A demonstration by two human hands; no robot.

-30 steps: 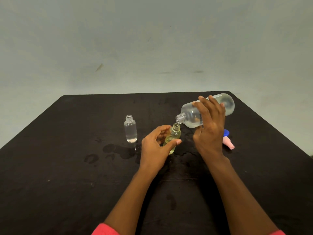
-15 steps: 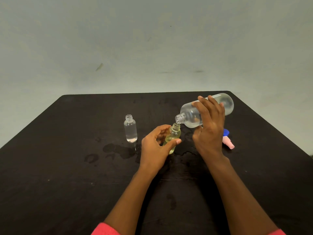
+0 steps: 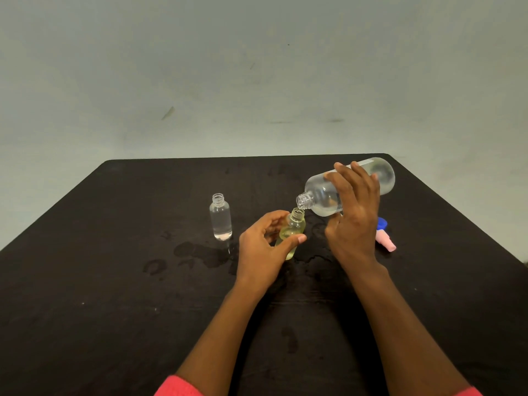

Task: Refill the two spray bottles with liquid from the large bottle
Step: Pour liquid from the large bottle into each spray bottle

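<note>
My left hand (image 3: 263, 250) grips a small yellowish spray bottle (image 3: 292, 231), uncapped and tilted slightly right, near the middle of the black table (image 3: 114, 281). My right hand (image 3: 353, 221) holds the large clear bottle (image 3: 323, 195) tipped on its side, mouth pointing left and down, just above the small bottle's open neck. Clear liquid pools in the large bottle's lower side. A second small clear spray bottle (image 3: 220, 217) stands upright and uncapped to the left, apart from both hands.
A pink spray cap (image 3: 385, 242) and a blue cap (image 3: 382, 223) lie on the table just right of my right hand. Wet patches (image 3: 197, 254) darken the table around the bottles. A plain pale wall rises behind the far edge.
The large bottle's mouth has come down and slightly left, closer to the small yellowish bottle's neck. My left hand and the clear bottle have stayed put.
</note>
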